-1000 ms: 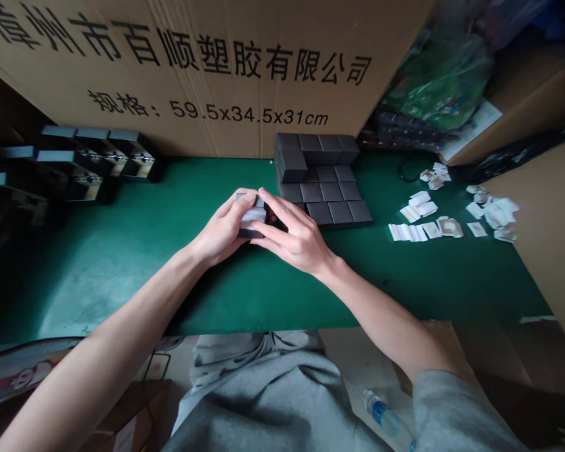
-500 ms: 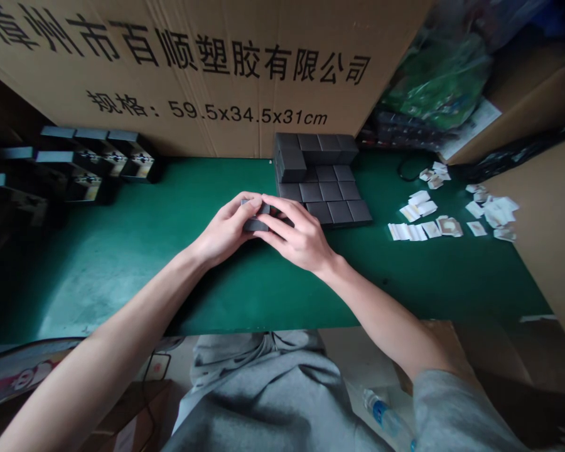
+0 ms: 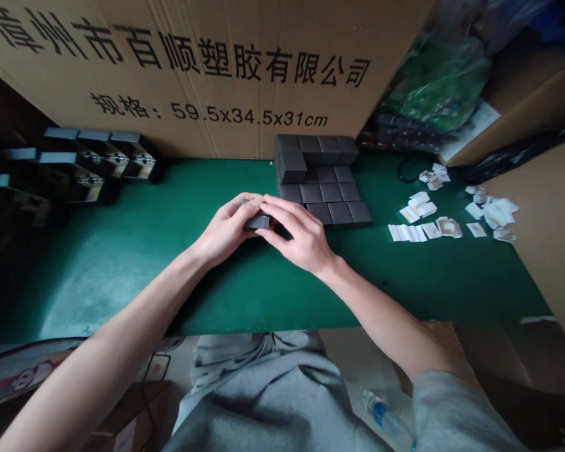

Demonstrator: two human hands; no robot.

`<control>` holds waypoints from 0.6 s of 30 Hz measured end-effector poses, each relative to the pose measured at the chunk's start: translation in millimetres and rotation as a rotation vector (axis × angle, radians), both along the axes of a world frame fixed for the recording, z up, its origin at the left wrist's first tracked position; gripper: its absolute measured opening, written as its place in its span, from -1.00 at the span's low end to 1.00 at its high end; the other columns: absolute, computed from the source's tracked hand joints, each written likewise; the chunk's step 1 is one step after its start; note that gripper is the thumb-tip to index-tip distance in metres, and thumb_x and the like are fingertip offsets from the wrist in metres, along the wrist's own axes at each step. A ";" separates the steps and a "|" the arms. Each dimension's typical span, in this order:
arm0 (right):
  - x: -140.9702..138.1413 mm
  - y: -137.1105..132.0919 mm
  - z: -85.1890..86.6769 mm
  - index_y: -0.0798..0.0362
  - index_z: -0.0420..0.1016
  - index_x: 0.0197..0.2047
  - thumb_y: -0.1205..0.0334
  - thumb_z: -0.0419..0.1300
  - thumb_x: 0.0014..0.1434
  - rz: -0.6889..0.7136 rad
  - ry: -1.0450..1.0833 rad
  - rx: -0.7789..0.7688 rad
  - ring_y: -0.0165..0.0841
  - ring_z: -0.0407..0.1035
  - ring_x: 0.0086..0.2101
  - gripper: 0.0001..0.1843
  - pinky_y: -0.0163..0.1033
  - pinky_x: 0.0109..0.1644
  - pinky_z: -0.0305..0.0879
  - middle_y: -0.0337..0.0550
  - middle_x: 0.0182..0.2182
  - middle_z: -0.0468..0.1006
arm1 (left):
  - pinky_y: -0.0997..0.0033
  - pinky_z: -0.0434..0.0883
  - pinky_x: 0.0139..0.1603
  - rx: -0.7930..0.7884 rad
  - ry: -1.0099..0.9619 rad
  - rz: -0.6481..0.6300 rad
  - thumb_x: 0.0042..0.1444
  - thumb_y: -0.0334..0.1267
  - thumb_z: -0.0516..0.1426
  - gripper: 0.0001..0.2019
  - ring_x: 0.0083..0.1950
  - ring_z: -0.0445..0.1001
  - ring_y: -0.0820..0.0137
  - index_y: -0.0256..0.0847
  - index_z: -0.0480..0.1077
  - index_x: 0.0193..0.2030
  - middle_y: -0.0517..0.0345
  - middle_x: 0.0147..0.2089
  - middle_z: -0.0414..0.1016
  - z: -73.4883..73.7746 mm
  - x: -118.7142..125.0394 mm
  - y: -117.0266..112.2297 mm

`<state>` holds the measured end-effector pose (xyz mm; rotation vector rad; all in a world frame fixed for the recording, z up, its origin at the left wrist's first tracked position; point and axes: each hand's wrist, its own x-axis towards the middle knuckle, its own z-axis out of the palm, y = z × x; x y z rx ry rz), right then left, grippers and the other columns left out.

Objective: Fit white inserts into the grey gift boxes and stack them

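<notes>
Thumb and fingers of the left hand (image 3: pixel 223 227) fold round the left side of a small dark grey box (image 3: pixel 258 221), a narrow grip with the box inside it. From the other side the right hand (image 3: pixel 299 233) meets it, fingertips laid over the top by the left thumb and its own thumb low at the near edge; this grip too is closed on the box, though the fingers hide much of it. The box sits between the two hands over the middle of the green table (image 3: pixel 245 289); whether its underside touches the surface, I cannot tell. Just beyond and to the right stands a block of closed dark boxes (image 3: pixel 340 212) set edge to edge, piled higher along the back and at the back left corner. Behind it rises a large cardboard carton (image 3: pixel 226 141) with black print. On the table's far left, open dark boxes (image 3: pixel 59 158) show pale insides. To the right of the block, small white pieces (image 3: pixel 407 233) lie in loose groups. Below the near edge shows a clear bottle (image 3: pixel 380 413) with a blue label.
</notes>
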<state>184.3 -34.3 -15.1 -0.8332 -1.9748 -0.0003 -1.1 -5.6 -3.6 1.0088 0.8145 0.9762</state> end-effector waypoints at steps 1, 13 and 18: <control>-0.3 -0.5 0.9 -0.03 0.48 0.31 0.17 0.22 0.44 -0.002 0.007 0.010 -0.26 0.53 0.19 -0.59 -0.08 0.34 0.52 -0.07 0.20 0.62 | 0.57 0.50 -0.25 0.005 0.001 -0.002 0.22 -0.03 0.33 -0.69 -0.19 0.52 0.44 -0.21 0.52 -0.07 0.14 -0.18 0.53 0.2 -0.3 -0.1; -1.3 2.9 -3.5 0.05 0.45 0.31 -0.09 0.28 0.38 -0.046 -0.017 -0.093 -0.18 0.53 0.16 -0.43 0.00 0.31 0.51 0.04 0.14 0.64 | 0.40 0.56 -0.13 0.025 0.028 -0.056 0.23 0.00 0.31 -0.66 -0.11 0.56 0.33 -0.21 0.53 -0.03 0.07 -0.14 0.57 -2.5 -0.4 0.3; -1.3 2.0 -0.6 0.02 0.46 0.31 -0.01 0.30 0.38 -0.026 -0.018 -0.079 -0.18 0.54 0.13 -0.48 0.03 0.29 0.52 0.01 0.12 0.66 | 0.47 0.51 -0.22 0.050 0.038 -0.064 0.21 0.00 0.33 -0.65 -0.14 0.55 0.34 -0.21 0.53 -0.03 0.06 -0.14 0.57 -1.5 -1.6 -0.7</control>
